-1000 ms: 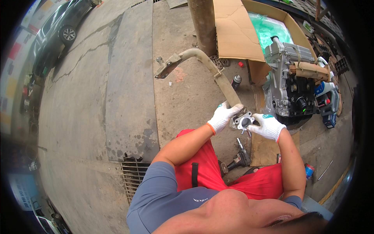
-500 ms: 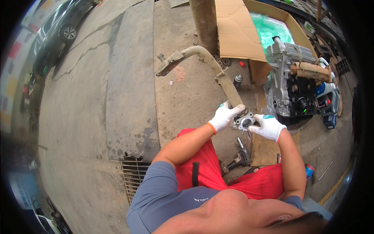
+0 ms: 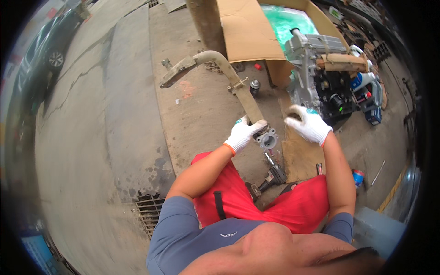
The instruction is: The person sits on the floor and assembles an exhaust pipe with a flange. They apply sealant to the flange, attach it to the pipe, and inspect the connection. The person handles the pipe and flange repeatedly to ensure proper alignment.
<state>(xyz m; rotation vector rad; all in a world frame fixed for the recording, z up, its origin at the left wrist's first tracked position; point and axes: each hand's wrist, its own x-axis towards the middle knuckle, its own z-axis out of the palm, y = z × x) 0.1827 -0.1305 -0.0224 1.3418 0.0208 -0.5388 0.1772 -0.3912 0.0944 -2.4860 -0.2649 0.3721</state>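
My left hand [image 3: 244, 134], in a white knit glove, is closed round the near end of a long bent metal pipe [image 3: 246, 101]. Dull tan-grey and dirty, the pipe rises from my grip and curves left to a flat bracket. Just right of my left fingers, a silvery flanged housing [image 3: 268, 139] with a round opening sits at its near end. My gloved right hand [image 3: 310, 126] is off the pipe, to the right of the housing. Its thumb and fingers are curved but apart, with soiled fingertips and nothing distinct between them.
An engine [image 3: 321, 78] stands at the right, by an open cardboard box [image 3: 250, 34]. A cordless power wrench [image 3: 272, 176] lies before my knees. A spray can [image 3: 255, 87] stands beside the pipe. Lower left is a floor grate [image 3: 150, 213]; bottles [image 3: 364, 81] are beyond the engine.
My right hand has let go of the housing and moved up and away from it. The left hand keeps its grip on the pipe. The whole view has shifted somewhat.
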